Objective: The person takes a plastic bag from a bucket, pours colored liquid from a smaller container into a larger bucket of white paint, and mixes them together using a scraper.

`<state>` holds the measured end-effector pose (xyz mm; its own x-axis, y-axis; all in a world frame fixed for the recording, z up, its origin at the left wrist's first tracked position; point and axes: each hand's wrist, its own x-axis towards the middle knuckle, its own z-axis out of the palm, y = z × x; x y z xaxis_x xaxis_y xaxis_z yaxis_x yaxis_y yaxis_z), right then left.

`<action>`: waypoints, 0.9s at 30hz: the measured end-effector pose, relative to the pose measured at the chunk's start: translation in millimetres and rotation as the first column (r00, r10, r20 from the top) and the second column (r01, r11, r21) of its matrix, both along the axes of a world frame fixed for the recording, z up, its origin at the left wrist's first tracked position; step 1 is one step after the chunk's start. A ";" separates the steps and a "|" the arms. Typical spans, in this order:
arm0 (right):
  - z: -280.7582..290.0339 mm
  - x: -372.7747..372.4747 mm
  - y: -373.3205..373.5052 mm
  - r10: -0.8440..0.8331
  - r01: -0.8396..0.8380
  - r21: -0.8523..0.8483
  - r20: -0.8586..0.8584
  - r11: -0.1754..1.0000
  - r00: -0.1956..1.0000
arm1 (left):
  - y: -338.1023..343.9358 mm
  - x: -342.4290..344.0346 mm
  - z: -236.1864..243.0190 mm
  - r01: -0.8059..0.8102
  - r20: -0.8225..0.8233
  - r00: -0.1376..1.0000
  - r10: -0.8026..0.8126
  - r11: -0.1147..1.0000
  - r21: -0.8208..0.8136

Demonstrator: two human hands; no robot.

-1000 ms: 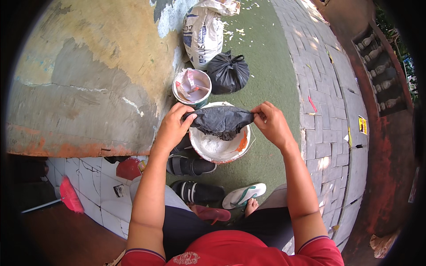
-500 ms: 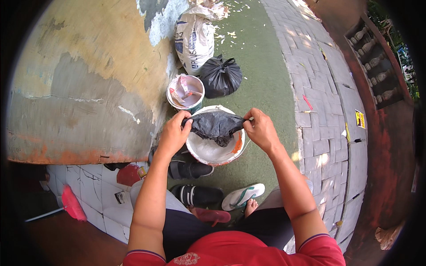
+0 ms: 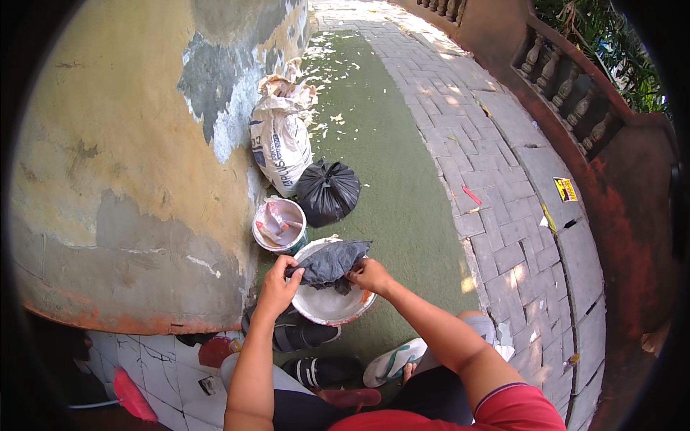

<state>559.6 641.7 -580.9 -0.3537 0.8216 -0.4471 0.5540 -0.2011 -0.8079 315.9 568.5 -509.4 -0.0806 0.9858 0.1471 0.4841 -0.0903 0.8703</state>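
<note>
Since the earlier frames, the right hand (image 3: pixel 369 276) has moved inward, so the two hands are closer together, and the black plastic sheet (image 3: pixel 332 260), formerly drawn out between them, now slackens, with its upper right corner free beyond the right hand. The view has also tilted, showing more of the wall (image 3: pixel 122 165) and the paved path (image 3: pixel 503 208). Left hand (image 3: pixel 279 284): thumb and fingers closed on the sheet's left end. Right hand: fingers pinching its lower right part. The sheet lies over the far part of the mouth of a wide white bucket (image 3: pixel 332 307), its crumpled lower edge hanging above the opening; an orange-red patch marks the bucket's inner wall at right. Beyond it, against the wall, stands a smaller bucket (image 3: pixel 289 238) containing pale liquid and red-and-white pieces. Farther along are a knotted black bag (image 3: pixel 327 195) and an upright white sack (image 3: pixel 277 144), touching or nearly so. Nearer the person, on the green ground (image 3: pixel 410 215), are a dark strapped sandal (image 3: pixel 305 336), a black slide (image 3: pixel 334 371) with white stripes, and a white flip-flop (image 3: pixel 384 368) with a green strap.
</note>
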 end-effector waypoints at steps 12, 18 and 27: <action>1.0 26.1 13.6 -0.040 0.023 0.217 0.073 0.976 0.997 | 8.6 -13.1 -4.5 -0.118 -0.065 0.990 0.126 0.986 0.119; 19.2 27.2 16.0 -0.062 0.064 0.037 -0.044 0.997 0.997 | 0.2 -12.7 -37.9 -0.299 -0.080 0.954 0.289 0.935 -0.193; 2.6 18.3 1.2 0.133 -0.135 -0.058 -0.038 0.989 0.990 | 2.3 52.0 -80.4 -0.085 0.108 0.985 0.133 0.927 -0.366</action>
